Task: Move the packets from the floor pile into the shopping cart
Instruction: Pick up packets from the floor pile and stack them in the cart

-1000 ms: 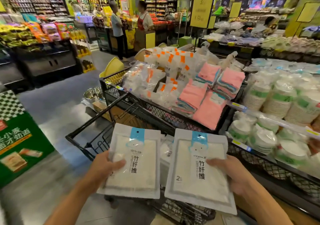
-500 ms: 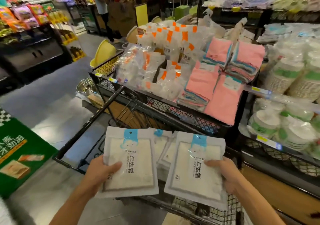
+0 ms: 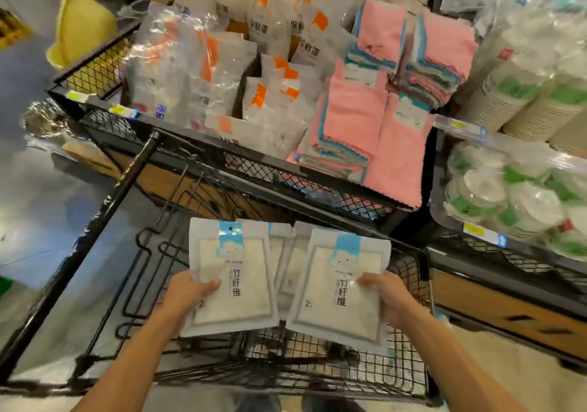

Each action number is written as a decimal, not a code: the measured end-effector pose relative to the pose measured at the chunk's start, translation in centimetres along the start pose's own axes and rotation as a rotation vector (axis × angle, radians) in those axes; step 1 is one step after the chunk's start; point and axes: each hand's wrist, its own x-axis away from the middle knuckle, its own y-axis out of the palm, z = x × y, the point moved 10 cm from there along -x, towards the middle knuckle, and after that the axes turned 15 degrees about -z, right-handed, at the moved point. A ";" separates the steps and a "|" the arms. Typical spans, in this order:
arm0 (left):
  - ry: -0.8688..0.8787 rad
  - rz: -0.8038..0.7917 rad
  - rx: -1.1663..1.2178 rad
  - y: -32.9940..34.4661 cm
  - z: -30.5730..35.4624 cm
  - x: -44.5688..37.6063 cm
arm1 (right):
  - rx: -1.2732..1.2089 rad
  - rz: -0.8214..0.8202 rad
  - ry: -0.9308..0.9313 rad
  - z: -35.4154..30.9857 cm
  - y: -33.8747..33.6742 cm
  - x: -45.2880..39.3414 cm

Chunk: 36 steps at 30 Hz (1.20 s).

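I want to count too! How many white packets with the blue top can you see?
4: left packet in left hand, right packet in right hand, two packets behind; more may hide.

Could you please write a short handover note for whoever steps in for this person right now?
Left hand grips one white packet by its left edge.
Right hand grips a second packet by its right edge.
Both packets are held over the shopping cart basket, not yet released.
More packets of the same kind already lie in the cart behind them.
Left: let these two go into the basket. The floor pile is out of view, so how much remains is unknown.
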 end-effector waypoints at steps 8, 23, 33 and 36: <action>-0.103 -0.155 -0.185 1.2 -1.7 -11.3 | 0.076 0.153 0.083 1.4 1.3 -5.4; -0.004 0.064 -0.676 3.3 -1.9 -16.3 | 0.830 0.446 0.218 1.5 -1.1 -12.8; 0.150 0.140 -1.192 5.5 0.7 -15.4 | 1.230 0.623 0.269 0.6 1.1 -12.2; 0.212 0.134 -1.454 6.9 2.3 -15.1 | 1.275 0.677 0.255 -0.3 1.5 -11.0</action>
